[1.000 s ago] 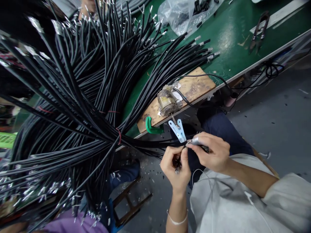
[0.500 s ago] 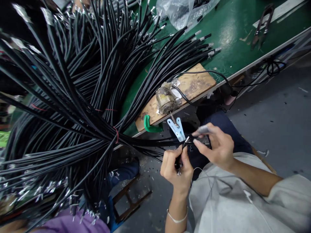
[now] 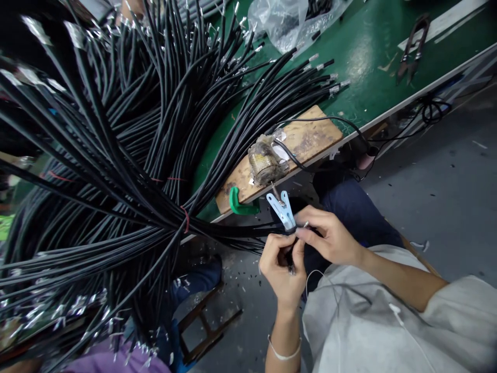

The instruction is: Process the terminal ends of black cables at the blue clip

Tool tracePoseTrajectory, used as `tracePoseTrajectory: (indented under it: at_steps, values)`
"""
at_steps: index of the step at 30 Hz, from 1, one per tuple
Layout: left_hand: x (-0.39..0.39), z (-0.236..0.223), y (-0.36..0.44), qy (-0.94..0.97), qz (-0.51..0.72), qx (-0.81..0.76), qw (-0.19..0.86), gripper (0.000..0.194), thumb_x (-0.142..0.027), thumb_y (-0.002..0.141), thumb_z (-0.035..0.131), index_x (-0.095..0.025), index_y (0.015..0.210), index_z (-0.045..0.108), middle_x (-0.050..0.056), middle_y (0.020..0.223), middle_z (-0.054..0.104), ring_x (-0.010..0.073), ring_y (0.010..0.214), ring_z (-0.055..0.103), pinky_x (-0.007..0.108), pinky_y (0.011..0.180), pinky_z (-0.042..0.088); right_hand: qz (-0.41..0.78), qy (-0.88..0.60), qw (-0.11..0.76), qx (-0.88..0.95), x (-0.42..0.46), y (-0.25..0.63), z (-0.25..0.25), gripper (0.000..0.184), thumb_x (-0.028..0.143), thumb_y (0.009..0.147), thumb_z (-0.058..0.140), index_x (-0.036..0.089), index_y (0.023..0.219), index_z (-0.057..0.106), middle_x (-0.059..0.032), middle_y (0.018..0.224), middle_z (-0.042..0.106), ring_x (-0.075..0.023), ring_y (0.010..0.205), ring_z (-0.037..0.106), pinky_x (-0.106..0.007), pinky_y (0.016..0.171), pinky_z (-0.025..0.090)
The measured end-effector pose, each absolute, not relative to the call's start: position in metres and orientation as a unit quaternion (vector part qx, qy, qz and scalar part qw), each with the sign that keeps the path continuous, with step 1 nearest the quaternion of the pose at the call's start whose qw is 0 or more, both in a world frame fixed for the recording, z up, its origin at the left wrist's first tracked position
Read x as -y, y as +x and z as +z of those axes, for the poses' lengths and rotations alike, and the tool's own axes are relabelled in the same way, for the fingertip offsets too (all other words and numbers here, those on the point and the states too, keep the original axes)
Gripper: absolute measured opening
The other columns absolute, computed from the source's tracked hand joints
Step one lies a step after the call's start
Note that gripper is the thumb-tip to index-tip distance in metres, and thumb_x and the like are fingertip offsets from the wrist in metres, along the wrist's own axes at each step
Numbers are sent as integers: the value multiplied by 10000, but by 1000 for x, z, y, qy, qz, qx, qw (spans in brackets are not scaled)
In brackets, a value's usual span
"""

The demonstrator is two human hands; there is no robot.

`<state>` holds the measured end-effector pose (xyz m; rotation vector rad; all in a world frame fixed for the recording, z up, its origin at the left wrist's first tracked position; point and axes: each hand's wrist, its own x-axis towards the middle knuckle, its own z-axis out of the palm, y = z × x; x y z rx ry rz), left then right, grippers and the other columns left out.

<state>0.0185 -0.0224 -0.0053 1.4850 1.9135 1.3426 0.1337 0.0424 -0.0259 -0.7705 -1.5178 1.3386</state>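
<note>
My left hand [image 3: 285, 272] is closed, thumb and forefinger pinching a black cable close to its stripped end. My right hand [image 3: 332, 235] pinches at that same end, fingertips touching those of the left, and a bit of silvery tip shows by its fingers. Just above my fingertips is a light blue clothespin [image 3: 287, 215] on the shaft of a small motor wrapped in clear tape [image 3: 265, 163]. From the left, a thick bundle of black cables [image 3: 229, 228] tied with a red band [image 3: 186, 218] reaches my hands. The exact pinch point is partly hidden by my fingers.
The motor sits on a wooden board [image 3: 316, 132] at the green table's [image 3: 368, 62] edge, beside a green clamp [image 3: 241, 203]. Snips [image 3: 413, 49] and a plastic bag [image 3: 279, 23] lie farther back. A person in purple [image 3: 120, 360] is at bottom left, near a stool frame [image 3: 207, 329].
My right hand has come in leftward, its parted fingers closing on the cable end beside my left hand. The silvery tip that stood out between the hands is now mostly covered.
</note>
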Motion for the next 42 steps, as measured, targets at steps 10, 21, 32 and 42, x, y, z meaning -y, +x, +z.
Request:
tracePoseTrajectory:
  at_steps: [10,21,32,42]
  values:
    - [15,20,-23,613,366,-510,479,461,-552,849,582,-169,622,699,39,484,561,119,429,487,243,431,383,637,-21,355,684,-60,145,-20,434,482,914,537,187,613,643,-19,555,596,-124,544,555,-236,564,451]
    - [15,5,-10,632,483,-559,234,79,-164,785,708,-185,736,650,-2,652,630,120,582,562,224,521,434,819,-257,297,419,-86,135,-27,398,446,658,754,134,481,581,41,403,509,-41,324,358,-164,317,220]
    - [11,8,0,593,550,-575,122,116,-84,792,664,-195,805,632,-16,679,609,127,628,550,243,585,457,869,-180,343,309,-101,102,2,475,578,706,733,107,665,683,15,566,561,-66,486,460,-180,439,355]
    - [7,11,3,586,523,-599,156,87,-90,796,657,-176,790,649,-11,702,589,115,644,549,207,590,431,953,-48,255,158,-91,103,-31,512,582,818,635,78,765,709,-85,717,681,-97,599,554,-203,563,401]
